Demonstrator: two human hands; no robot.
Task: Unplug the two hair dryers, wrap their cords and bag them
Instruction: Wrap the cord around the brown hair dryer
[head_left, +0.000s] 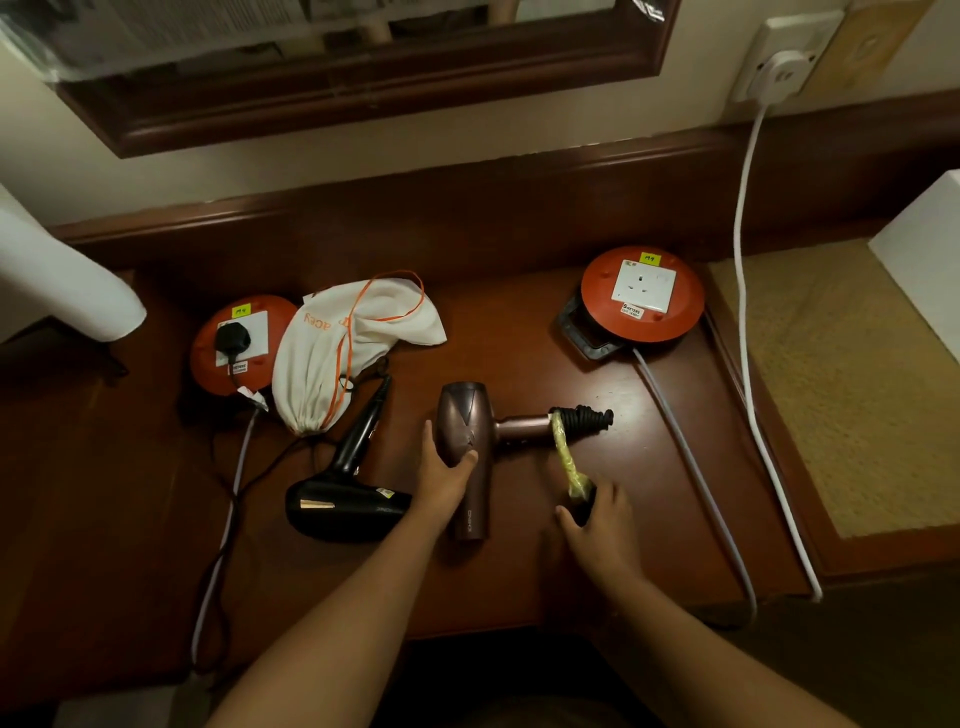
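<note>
Bronze hair dryer lies mid-frame on the dark wooden desk, barrel running top to bottom, handle pointing right. Black cord coils are wound round the handle end, and a yellow-green wrapped length of cord runs from there down to the right hand.

Left hand grips the barrel: thumb on its left side, fingers curled over the front. Right hand, just right of and below centre, fingers curled round a dark object at the end of the yellow-green length; probably the plug, mostly hidden by the hand.

Black hair dryer lies just left of the bronze one, lower centre-left, touching the left wrist area. Its handle angles up towards the white drawstring bag, which has orange cords and sits left of centre.

Left orange extension reel, centre-left, beside the bag, has a black plug seated in its socket. Right orange extension reel, upper right, socket bare.

A white cable drops from a wall adapter in the top right corner down the right side of the frame.
</note>
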